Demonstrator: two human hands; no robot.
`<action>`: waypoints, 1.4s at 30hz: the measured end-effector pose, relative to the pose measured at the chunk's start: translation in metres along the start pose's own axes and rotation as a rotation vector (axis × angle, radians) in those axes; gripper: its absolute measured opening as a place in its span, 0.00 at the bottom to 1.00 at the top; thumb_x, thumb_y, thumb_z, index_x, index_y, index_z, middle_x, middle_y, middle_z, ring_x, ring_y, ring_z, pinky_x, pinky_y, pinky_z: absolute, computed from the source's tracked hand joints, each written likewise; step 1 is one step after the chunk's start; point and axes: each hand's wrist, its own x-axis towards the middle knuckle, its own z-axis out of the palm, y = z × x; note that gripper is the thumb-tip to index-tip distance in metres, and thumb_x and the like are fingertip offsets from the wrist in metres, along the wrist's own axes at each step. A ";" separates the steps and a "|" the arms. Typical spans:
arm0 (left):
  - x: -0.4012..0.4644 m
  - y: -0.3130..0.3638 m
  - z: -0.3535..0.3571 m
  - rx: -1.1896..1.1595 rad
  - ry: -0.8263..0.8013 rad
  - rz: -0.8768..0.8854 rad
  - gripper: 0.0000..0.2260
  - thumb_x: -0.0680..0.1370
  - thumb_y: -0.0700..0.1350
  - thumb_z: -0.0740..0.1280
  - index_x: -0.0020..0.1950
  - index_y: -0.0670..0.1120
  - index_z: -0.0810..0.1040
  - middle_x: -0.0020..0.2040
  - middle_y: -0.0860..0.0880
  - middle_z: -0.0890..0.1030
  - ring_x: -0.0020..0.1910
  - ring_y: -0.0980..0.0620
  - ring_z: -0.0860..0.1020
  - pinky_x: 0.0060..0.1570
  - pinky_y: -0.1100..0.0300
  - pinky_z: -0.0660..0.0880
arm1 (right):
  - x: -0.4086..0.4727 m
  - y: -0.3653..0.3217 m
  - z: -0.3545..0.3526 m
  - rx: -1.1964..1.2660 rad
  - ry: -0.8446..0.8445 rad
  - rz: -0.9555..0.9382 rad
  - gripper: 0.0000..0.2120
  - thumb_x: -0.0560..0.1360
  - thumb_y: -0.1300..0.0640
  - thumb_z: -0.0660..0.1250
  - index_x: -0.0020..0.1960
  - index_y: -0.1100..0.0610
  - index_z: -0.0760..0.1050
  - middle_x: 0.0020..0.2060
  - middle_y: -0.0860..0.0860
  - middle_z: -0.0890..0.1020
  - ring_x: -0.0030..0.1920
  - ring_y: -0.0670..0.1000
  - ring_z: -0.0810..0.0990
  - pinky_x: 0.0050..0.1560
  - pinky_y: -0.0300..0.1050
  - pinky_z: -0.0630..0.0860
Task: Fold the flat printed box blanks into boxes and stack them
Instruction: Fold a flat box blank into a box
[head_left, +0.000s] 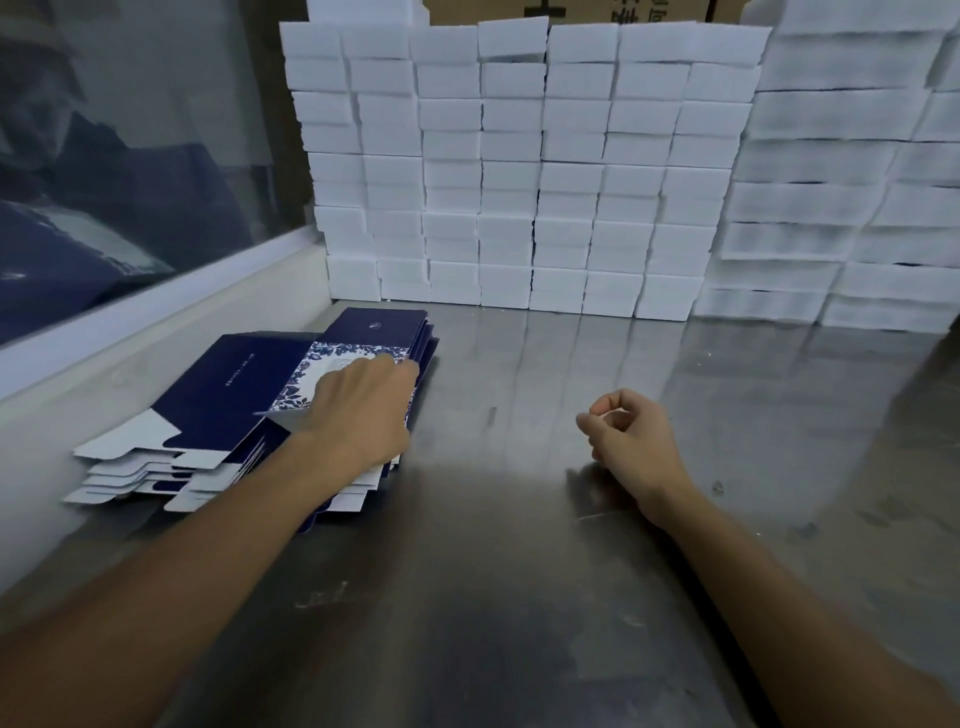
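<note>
The pile of flat navy-and-white printed cardboard box blanks (249, 415) lies at the left of the brushed steel desk (519, 519); the left hand (363, 410) lies on top of it, fingers curled over the far edge, seemingly gripping the top sheet, though I cannot be sure; the right hand (631, 436) hovers loosely curled, holding nothing; the blanks look light, stiff and slippery, best taken by a long edge; stacked white foam blocks (519, 171) wall the back, well apart.
</note>
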 end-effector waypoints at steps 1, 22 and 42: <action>0.000 0.002 -0.002 0.021 0.001 -0.017 0.17 0.71 0.37 0.66 0.60 0.46 0.73 0.52 0.48 0.74 0.54 0.44 0.74 0.45 0.54 0.67 | 0.000 0.001 -0.001 0.014 -0.003 0.001 0.06 0.75 0.62 0.70 0.40 0.57 0.75 0.27 0.49 0.78 0.27 0.46 0.76 0.36 0.50 0.76; -0.014 0.057 -0.053 0.197 0.584 0.100 0.23 0.74 0.33 0.50 0.64 0.38 0.76 0.62 0.40 0.79 0.66 0.39 0.74 0.73 0.49 0.63 | -0.009 -0.009 -0.002 0.030 -0.095 -0.031 0.05 0.77 0.57 0.71 0.45 0.56 0.76 0.29 0.49 0.80 0.29 0.47 0.79 0.32 0.42 0.76; -0.003 0.119 0.005 0.178 0.607 0.571 0.15 0.76 0.40 0.67 0.62 0.43 0.81 0.60 0.45 0.83 0.59 0.46 0.81 0.58 0.55 0.78 | -0.013 -0.052 -0.002 1.100 -0.147 0.393 0.20 0.84 0.42 0.52 0.62 0.54 0.74 0.60 0.61 0.82 0.65 0.61 0.79 0.72 0.60 0.68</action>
